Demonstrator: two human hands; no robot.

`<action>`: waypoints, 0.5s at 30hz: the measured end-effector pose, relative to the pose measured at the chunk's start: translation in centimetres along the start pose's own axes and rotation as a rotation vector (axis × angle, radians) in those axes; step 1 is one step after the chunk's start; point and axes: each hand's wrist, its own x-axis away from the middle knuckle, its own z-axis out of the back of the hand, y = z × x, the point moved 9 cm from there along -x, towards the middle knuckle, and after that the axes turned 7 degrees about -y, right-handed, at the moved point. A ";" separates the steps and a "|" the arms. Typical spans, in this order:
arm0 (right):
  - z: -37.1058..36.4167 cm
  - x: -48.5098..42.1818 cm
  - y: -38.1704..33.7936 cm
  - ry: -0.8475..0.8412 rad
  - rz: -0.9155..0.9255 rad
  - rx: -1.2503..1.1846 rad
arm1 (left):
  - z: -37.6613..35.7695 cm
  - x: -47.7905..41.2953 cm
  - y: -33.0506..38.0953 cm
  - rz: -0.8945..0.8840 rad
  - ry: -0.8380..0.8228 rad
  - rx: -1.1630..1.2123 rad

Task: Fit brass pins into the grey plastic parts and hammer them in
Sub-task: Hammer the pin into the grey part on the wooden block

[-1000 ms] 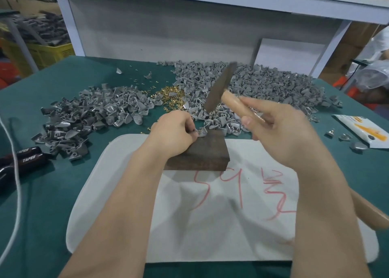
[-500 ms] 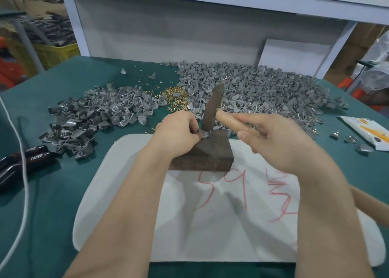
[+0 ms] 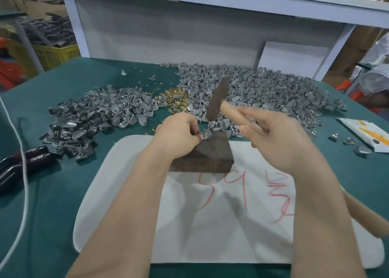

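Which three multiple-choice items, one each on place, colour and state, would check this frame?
1. Where does the brass pin heap lie?
A. between the left grey pile and the right grey pile
B. on the white mat
C. in the yellow crate
2. What colour is the table cover?
A. red
B. teal green
C. yellow
3. Where is the hammer?
A. lying on the table
B. hung on the shelf
C. in the air, in the right hand

1 A: grey parts flank the pins on both sides.
2 B: the cloth is teal throughout.
3 C: its head hangs above the dark block, where the left hand pinches a grey part.
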 end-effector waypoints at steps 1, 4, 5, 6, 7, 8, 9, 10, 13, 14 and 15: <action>0.8 0.1 0.3 0.077 -0.009 -0.054 | 0.0 0.0 0.0 -0.004 -0.004 -0.003; 1.8 0.0 0.5 0.155 0.010 -0.146 | -0.1 -0.1 0.1 -0.018 -0.021 -0.014; 1.5 0.0 0.4 0.131 0.009 -0.141 | -0.1 -0.1 0.1 -0.014 -0.019 -0.012; 1.1 -0.1 0.3 0.095 0.005 -0.126 | -0.1 0.0 0.0 -0.008 -0.013 -0.012; 0.5 -0.1 0.3 0.055 0.002 -0.106 | -0.1 0.0 0.0 -0.001 -0.008 -0.012; 0.0 -0.1 0.2 0.021 0.003 -0.092 | -0.1 -0.1 -0.1 0.002 -0.005 -0.016; -0.3 -0.1 0.2 0.001 0.001 -0.086 | -0.1 -0.1 -0.1 0.004 -0.005 -0.019; -0.4 -0.1 0.3 -0.004 -0.007 -0.089 | -0.1 -0.1 -0.1 0.005 -0.009 -0.023; 0.2 -0.2 0.7 0.020 -0.031 -0.117 | -0.2 -0.2 0.0 -0.007 -0.012 -0.028; 0.3 -0.2 0.8 0.027 -0.037 -0.117 | -0.2 -0.2 0.0 -0.012 -0.004 -0.025; 0.3 -0.1 0.8 0.028 -0.039 -0.115 | -0.2 -0.2 0.1 -0.016 0.008 -0.020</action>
